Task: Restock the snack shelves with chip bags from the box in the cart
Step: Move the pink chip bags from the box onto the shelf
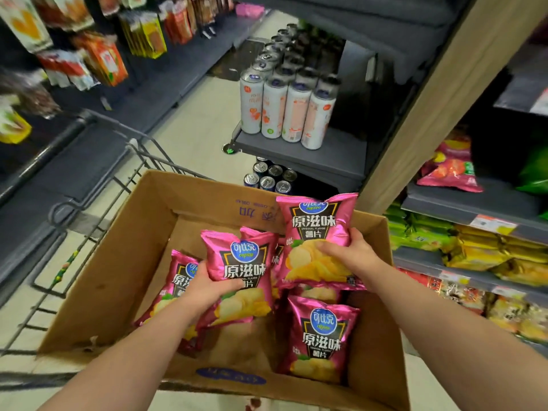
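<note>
An open cardboard box (124, 256) sits in a wire cart (98, 185) and holds several pink chip bags. My left hand (204, 289) grips one pink bag (241, 262) by its lower left side, inside the box. My right hand (347, 253) holds a second pink bag (317, 221) lifted above the box's right half. Another pink bag (320, 339) lies at the box's near right, and one more (181, 274) lies partly under my left arm. The snack shelves (474, 209) stand to the right.
Tall white cans (284, 111) stand in rows on a grey end shelf ahead, with dark cans (268, 178) on the level below. A wooden upright (430, 108) borders the right shelves, which hold pink, green and yellow bags. Hanging snack packs (100, 54) line the left side of the aisle.
</note>
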Tool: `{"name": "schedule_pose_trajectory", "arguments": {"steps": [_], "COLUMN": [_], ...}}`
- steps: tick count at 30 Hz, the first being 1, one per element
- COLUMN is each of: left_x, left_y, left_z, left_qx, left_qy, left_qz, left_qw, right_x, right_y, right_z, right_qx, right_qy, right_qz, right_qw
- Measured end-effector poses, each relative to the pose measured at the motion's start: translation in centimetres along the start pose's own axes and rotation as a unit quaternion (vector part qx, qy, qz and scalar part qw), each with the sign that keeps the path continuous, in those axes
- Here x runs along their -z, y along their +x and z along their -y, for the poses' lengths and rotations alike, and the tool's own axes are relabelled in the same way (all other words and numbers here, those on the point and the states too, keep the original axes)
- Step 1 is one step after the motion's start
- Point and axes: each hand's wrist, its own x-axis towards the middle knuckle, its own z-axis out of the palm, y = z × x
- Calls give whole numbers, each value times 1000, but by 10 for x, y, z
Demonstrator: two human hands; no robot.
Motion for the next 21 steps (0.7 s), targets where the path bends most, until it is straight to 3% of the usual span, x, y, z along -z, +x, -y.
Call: {"name": "schedule_pose_trajectory", "arguments": {"steps": [10, 21], "left_x": [-40, -244], "left_y": [-51, -141], "left_z": [-92, -170], "left_qx": [-130, -222], "left_qy": [-61, -70], "left_qz": [-1, 114], "left_qw": [990, 966], "right_x": [84, 315], "right_y": [-54, -141], "right_z": [32, -47], "right_qx": [133, 174], "right_qy": [28, 80], "right_qz": [-26, -147], "right_qw": [990, 970]}}
